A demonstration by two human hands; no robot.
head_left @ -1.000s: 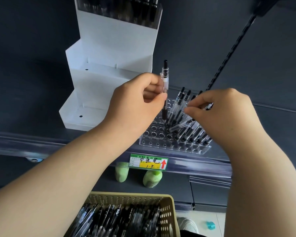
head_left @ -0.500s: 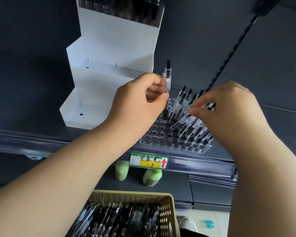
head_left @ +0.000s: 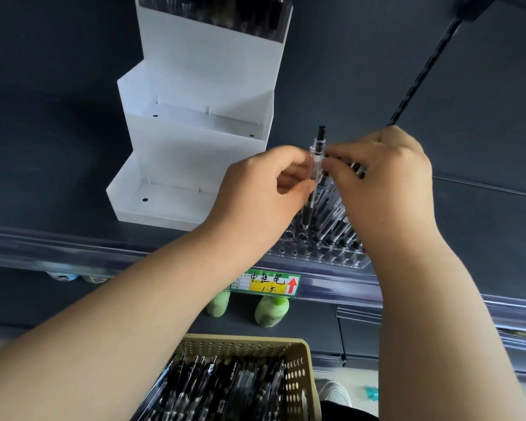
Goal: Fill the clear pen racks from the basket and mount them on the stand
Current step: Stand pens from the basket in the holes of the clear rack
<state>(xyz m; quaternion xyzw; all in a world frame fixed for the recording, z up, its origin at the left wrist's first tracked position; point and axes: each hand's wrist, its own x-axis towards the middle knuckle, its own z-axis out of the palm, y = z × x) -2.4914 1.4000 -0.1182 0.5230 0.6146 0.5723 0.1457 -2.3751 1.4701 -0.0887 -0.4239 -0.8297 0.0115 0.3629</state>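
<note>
My left hand (head_left: 255, 189) grips a clear black-tipped pen (head_left: 319, 144) upright, its tip just above a hole of the clear pen rack (head_left: 325, 256) lying on the dark shelf. My right hand (head_left: 383, 177) has its fingertips pinched on the same pen's upper barrel near the clip. It hides most of the pens standing in the rack's right part. The white stepped stand (head_left: 195, 147) sits to the left with two bare tiers, and a filled rack (head_left: 225, 13) is on its top tier. The beige basket (head_left: 301, 375) of pens (head_left: 225, 387) is below.
A shelf rail carries a green and yellow price label (head_left: 266, 284). Two green bottles (head_left: 271, 312) stand on the lower shelf beneath it. A slotted black upright (head_left: 419, 71) runs up the back wall at the right.
My right hand left the leaning pens in the rack and moved left and up to the upright pen. My left hand kept its grip on that pen, roughly in place.
</note>
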